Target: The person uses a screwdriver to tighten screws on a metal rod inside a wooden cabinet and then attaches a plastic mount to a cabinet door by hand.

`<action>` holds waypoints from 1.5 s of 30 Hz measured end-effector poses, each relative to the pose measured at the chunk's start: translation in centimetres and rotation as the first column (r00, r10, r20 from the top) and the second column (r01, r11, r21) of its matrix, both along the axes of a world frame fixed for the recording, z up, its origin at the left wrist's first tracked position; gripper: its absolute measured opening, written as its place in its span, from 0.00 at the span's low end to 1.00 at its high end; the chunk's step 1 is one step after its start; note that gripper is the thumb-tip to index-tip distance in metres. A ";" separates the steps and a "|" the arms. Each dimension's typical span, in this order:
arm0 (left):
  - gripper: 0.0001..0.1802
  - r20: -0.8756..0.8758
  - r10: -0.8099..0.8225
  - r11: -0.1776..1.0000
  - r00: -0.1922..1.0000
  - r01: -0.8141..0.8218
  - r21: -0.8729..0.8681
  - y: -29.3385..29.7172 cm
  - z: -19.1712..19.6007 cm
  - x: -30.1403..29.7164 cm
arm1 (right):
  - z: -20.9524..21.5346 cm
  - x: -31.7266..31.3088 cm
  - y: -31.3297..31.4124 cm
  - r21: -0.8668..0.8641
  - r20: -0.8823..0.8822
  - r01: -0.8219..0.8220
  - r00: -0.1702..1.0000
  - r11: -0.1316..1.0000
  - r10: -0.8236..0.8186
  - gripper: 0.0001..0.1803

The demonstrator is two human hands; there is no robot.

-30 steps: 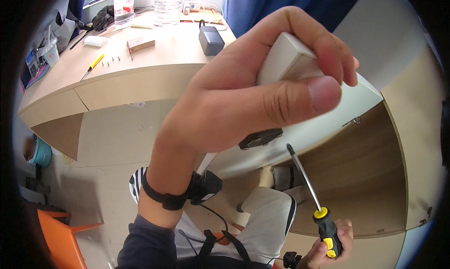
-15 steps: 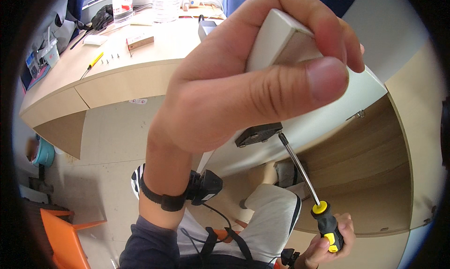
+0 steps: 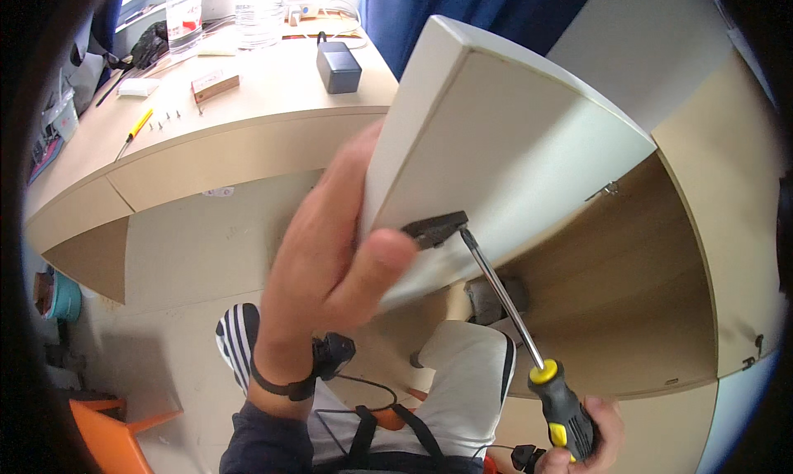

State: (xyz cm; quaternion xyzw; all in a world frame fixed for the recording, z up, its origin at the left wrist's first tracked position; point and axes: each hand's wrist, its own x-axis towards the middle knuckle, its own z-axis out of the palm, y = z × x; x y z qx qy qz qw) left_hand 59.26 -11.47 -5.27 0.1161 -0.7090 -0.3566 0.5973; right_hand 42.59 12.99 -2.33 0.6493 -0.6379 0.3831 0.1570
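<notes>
While I steadied the pale grey flat cabinet door panel (image 3: 512, 160) by its lower edge, my left hand (image 3: 330, 284) was curled around it, thumb pressed on the face just beside the small black metal hinge bracket (image 3: 435, 228). I judged this the screw-driving step: the steel shaft's tip met that bracket. My right hand (image 3: 591, 441) was wrapped tightly about the black-and-yellow-handled screwdriver (image 3: 529, 342). Next called for keeping tip seated and shaft straight. Beige wooden counter (image 3: 248, 94) lay behind.

Curved wooden desk (image 3: 248, 144), pale floor (image 3: 190, 251)
</notes>
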 end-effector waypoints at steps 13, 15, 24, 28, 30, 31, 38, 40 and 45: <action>0.40 -0.107 -0.643 0.719 0.759 0.645 0.259 1.5 -5.4 -0.1 | 0.5 3.1 0.8 -0.308 0.076 0.066 0.996 0.949 -0.044 0.30; 0.40 -0.056 -0.667 0.705 0.743 0.654 0.274 2.7 -5.4 0.2 | -0.1 1.0 3.7 -0.338 -0.144 0.176 0.961 0.925 -0.235 0.30; 0.43 -0.122 -0.760 0.601 0.638 0.762 0.241 5.0 -5.6 -1.6 | -0.8 -1.9 11.2 0.020 0.486 0.231 0.848 0.973 -0.211 0.30; 0.36 -0.701 -0.624 0.290 0.347 0.935 0.204 4.5 -4.4 -2.8 | -0.9 -1.6 11.7 -0.021 0.450 0.281 0.860 0.960 -0.242 0.31; 0.28 -0.457 -0.716 0.451 0.528 0.849 0.275 3.5 -3.3 -2.9 | -0.4 -0.8 10.5 -0.017 0.545 0.226 0.819 0.974 -0.180 0.31; 0.20 -0.460 -0.731 0.389 0.503 0.862 0.325 3.2 -2.6 -2.5 | 0.3 0.3 9.1 -0.042 0.637 0.172 0.763 0.984 -0.106 0.31; 0.21 -0.500 -0.625 0.494 0.599 0.800 0.341 4.0 -3.3 -3.2 | 1.6 0.5 7.9 0.040 0.634 0.047 0.771 0.998 -0.061 0.28; 0.18 -0.661 -0.561 0.468 0.499 0.849 0.245 4.0 -3.9 -4.2 | 1.4 0.1 7.7 0.017 0.651 -0.026 0.759 1.000 0.009 0.28; 0.12 -0.350 -0.317 0.748 0.881 0.459 0.479 -1.8 -4.8 -4.3 | -0.2 0.0 7.2 -0.040 0.588 0.088 0.807 0.995 -0.048 0.27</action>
